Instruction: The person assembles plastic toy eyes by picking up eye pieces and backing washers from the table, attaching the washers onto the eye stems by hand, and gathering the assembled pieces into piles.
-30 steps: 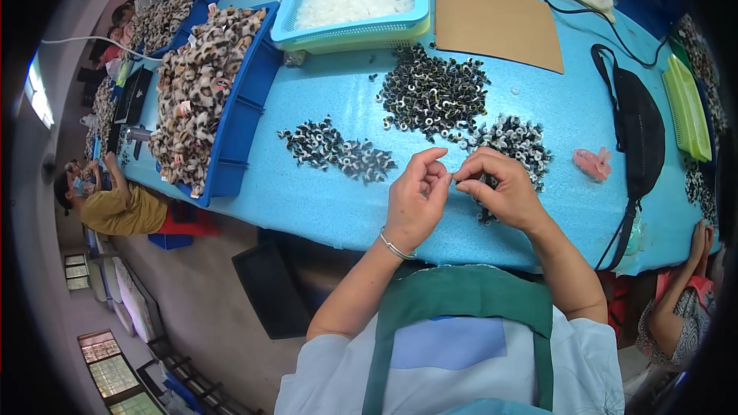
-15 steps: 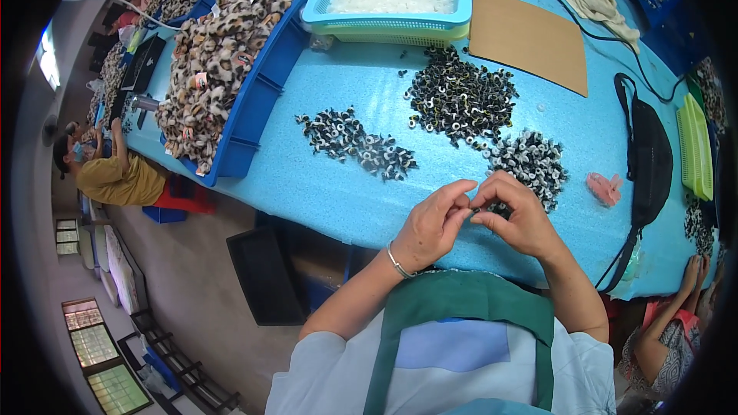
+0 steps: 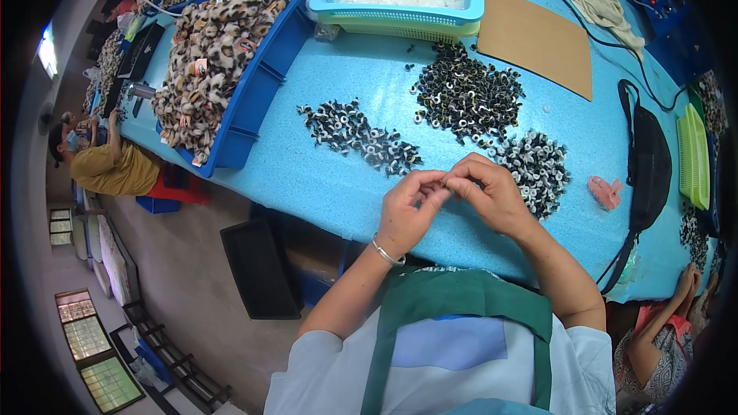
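Observation:
My left hand (image 3: 411, 207), with a silver bangle on its wrist, and my right hand (image 3: 488, 194) meet fingertip to fingertip over the near part of the table. Both are pinched closed; whatever sits between the fingertips is too small and covered to make out. Close by my right hand lies a heap of small black-and-white plastic pieces (image 3: 536, 173). A larger heap of black pieces with white rings (image 3: 469, 96) spreads farther back. Left of my hands is a long, low pile of similar black-and-white pieces (image 3: 357, 138).
A blue bin (image 3: 257, 96) heaped with spotted plush pieces (image 3: 219, 46) stands at the left. At the back is a light-blue basket (image 3: 400, 14) of clear discs, beside brown cardboard (image 3: 538, 42). A black waist bag (image 3: 650, 161) and pink scrap (image 3: 605, 193) lie right. Co-workers sit at both sides.
Both hands have moved slightly left and up, away from the near edge toward the long pile. Their fingertips have come closer together. The whole view has shifted a little.

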A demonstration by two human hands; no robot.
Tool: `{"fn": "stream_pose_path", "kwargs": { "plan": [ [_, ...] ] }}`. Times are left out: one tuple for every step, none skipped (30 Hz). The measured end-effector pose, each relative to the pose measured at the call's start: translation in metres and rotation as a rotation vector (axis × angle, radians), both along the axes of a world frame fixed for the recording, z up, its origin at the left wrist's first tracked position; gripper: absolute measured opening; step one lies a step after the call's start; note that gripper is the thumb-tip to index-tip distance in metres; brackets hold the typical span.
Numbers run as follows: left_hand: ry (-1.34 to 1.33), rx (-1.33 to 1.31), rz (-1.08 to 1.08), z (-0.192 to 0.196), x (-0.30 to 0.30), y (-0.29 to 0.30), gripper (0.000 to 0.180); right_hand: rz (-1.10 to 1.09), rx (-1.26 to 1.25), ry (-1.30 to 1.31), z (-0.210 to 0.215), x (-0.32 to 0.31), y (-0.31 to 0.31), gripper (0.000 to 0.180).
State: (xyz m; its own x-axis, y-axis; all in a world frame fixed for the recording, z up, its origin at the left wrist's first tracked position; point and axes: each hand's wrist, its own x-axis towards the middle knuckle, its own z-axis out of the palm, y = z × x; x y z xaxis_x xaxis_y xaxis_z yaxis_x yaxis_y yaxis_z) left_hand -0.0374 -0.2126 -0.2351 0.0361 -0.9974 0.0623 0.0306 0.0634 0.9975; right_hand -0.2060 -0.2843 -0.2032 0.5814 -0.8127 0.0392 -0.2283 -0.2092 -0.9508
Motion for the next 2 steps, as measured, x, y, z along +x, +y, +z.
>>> {"fn": "stream_pose_path", "kwargs": {
  "plan": [
    [-0.23,-0.119,0.064,-0.0028,0.0034,-0.003,0.033,0.024,0.102,0.005,0.0041,0.0001,-0.0053,0.018],
    [-0.461,-0.234,0.129,-0.0063,0.0083,-0.0059,0.033,-0.025,0.1,0.118,0.0117,0.0014,-0.0097,0.017]
  ]
}}
